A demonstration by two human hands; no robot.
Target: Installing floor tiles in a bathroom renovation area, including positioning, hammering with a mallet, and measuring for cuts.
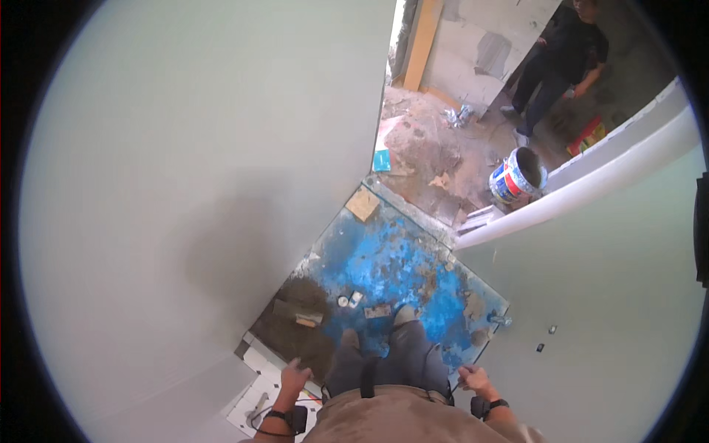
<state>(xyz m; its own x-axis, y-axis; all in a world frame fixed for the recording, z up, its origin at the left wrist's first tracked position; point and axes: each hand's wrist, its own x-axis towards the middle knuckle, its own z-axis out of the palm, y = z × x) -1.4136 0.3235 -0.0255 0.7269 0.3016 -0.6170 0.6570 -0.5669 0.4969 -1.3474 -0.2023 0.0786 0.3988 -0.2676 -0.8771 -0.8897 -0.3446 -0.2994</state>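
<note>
My left hand hangs at my left side, its fingers loosely curled, with nothing visible in it. Nearest to it is a bed of dark wet mortar on the floor, where a flat trowel with a wooden handle lies. On my right, the other hand is closed by my hip, and no held thing shows. Both wrists carry dark straps with small black boxes. In front of my feet, on the blue-coated floor, are a small white round piece, a small white block and a greyish rectangular piece.
Pale walls close in on both sides. A beige square piece lies by the doorway sill. Beyond stands a bucket, with a person behind it. A pipe end sticks out at the right wall's foot. White patterned tiles are at lower left.
</note>
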